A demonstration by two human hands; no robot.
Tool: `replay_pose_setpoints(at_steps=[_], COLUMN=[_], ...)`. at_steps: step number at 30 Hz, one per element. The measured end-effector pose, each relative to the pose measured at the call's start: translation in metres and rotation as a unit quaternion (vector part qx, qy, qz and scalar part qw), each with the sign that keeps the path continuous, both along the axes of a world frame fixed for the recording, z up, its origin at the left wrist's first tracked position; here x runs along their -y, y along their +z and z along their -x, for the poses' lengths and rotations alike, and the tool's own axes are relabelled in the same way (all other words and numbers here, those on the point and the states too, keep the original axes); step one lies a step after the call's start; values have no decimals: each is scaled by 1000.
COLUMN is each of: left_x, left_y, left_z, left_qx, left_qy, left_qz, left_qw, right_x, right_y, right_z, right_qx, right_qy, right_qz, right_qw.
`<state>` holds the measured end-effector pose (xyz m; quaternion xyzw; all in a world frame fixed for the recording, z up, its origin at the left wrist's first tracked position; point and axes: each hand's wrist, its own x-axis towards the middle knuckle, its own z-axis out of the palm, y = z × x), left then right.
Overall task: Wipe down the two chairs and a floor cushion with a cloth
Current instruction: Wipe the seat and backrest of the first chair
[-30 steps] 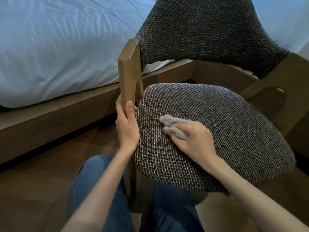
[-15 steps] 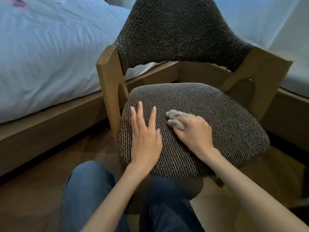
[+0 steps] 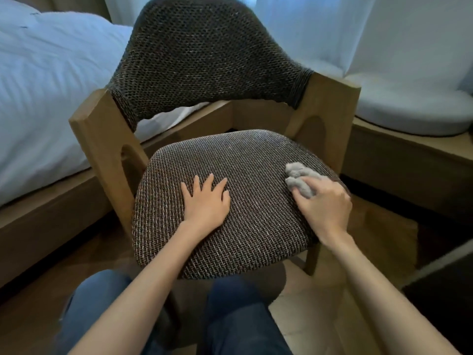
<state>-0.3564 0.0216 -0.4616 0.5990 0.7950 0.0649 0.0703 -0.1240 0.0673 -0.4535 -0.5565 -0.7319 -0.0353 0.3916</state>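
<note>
Knees in blue jeans [image 3: 238, 311] are seen nearest, just below the front edge of the chair seat [image 3: 256, 226]. On the seat, the left hand [image 3: 206, 201] is laid flat toward the left side with fingers spread, its grip wide and holding nothing. Near the right edge, the right hand [image 3: 325, 208] is curled over a grey cloth [image 3: 298, 179]. Its grip is closed on the cloth, which is pressed against the weave.

The cloth is judged soft, light and limp, and is best held bunched under the fingertips so that it is not dragged loose by the rough fabric. Its crumpled wad is stretched from the hand toward the far left.

The chair [image 3: 102, 149] is judged stiff and fairly heavy, and its wooden side posts would be the firm places for a hold. It is faced toward the person, with its front-to-back axis running away to the woven backrest [image 3: 204, 55]. Beyond, a bed [image 3: 38, 85] is seen at left and a pale cushion [image 3: 409, 108] at right, on a wooden ledge.
</note>
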Motion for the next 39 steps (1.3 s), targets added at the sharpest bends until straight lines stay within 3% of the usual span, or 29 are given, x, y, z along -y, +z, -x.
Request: replay_pose_setpoints(at_steps=[4, 6, 9, 12, 21, 29, 32, 36, 39], left_x=[-20, -31, -46, -62, -134, -187, -197, -201, -200], left_y=[-2, -1, 0, 1, 23, 35, 33, 22, 15], left_z=[8, 16, 30, 43, 88, 126, 132, 139, 143], left_qx=[1, 6, 9, 14, 33, 34, 25, 55, 82], left_qy=[-8, -10, -9, 1, 2, -51, -60, -60, -55], left_qz=[-8, -14, -15, 3, 119, 118, 134, 89, 66], left_qw=[1000, 1000, 1000, 1000, 992, 991, 989, 993, 993], right_x=[38, 27, -8, -47, -174, -279, -308, -322, -321], right_y=[-2, 10, 30, 52, 119, 170, 188, 174, 135], right_z=[31, 33, 37, 54, 136, 211, 242, 267, 262], right_qx=[33, -25, -132, -178, -63, 59, 61, 62, 45], right_qy=[163, 218, 207, 186, 182, 156, 159, 158, 210], right_qz=[12, 66, 83, 74, 34, -67, -87, -155, -197], right_qw=[986, 973, 966, 963, 981, 984, 981, 973, 957])
